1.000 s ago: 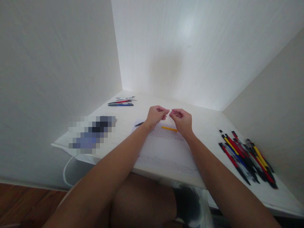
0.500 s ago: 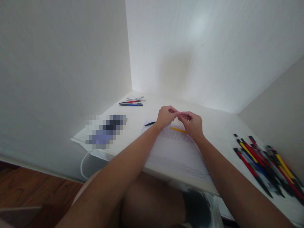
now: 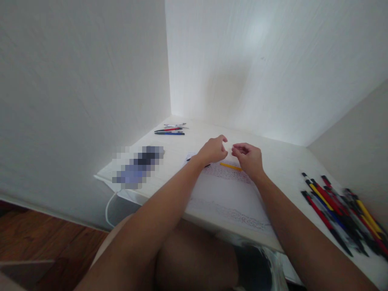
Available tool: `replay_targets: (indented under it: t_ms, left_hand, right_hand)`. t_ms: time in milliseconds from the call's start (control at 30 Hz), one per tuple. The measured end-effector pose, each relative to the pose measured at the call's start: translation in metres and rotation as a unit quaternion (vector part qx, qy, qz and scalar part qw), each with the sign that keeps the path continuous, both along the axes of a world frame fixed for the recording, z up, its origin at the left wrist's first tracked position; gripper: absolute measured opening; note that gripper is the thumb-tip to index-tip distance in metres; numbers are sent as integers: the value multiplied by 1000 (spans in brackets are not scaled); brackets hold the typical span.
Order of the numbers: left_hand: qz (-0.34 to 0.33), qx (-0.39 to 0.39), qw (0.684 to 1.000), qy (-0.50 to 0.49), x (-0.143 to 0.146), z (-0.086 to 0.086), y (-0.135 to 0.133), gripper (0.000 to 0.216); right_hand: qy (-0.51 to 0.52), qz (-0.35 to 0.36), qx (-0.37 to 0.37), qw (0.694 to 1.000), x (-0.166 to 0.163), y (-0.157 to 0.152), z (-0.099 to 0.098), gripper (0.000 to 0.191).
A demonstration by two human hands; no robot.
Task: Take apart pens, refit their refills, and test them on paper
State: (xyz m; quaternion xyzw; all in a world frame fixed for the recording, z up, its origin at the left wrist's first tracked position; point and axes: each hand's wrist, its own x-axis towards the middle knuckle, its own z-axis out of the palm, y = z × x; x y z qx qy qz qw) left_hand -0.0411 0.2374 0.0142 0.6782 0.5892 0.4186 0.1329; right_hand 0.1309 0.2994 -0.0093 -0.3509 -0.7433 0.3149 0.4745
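Note:
Above the far part of a handwritten sheet of paper (image 3: 226,198), my left hand (image 3: 213,150) is open, its thumb and forefinger apart with nothing seen between them. Just to its right, my right hand (image 3: 249,158) has thumb and fingertips pinched together. Whatever small thing may be in that pinch is too small to make out. A yellow pen barrel (image 3: 230,166) lies on the sheet between my wrists, its right end close to my right hand. A black pen piece (image 3: 207,165) shows beside my left wrist, partly hidden by it.
Several pens (image 3: 169,133) lie at the back left of the white table (image 3: 273,161). A large group of red, yellow, blue and black pens (image 3: 330,206) spreads along the right side. At left sits a blurred-out object (image 3: 136,165) with a white cable (image 3: 106,210). Walls enclose the table.
My hands, whose fingertips met half a second ago, have come apart. The left fingers have opened, while the right ones stay pinched. The view has shifted slightly.

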Motion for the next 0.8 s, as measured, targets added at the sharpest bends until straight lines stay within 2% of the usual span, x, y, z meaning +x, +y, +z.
replay_targets:
  t_ms: [133,267,367,500,633,733,800]
  left_hand:
    - [-54,-54,996,53,-1,-5,-1,46]
    - [-123,-54,987,93,10,-19,9,21]
    - [-153,-31,981,118,18,-30,16,19]
    - [-101,-22,986,130,15,-26,13,15]
    - [-13,-5,1000,28,2,-11,7,21]
    - [55,3,997,-47,-2,-4,9,22]
    - [78,0,994,-77,-2,-3,11,20]
  right_hand:
    - [-6,-26,-4,1000,2,1,1,25]
    - [-5,-34,12,999,1,0,2,24]
    - [-2,-32,25,999,2,1,2,24]
    - [5,-39,22,999,5,4,5,26]
    - [39,-57,20,997,13,11,11,25]
    - [67,-77,23,995,17,15,13,25]
    - [60,-69,20,996,17,16,13,25]
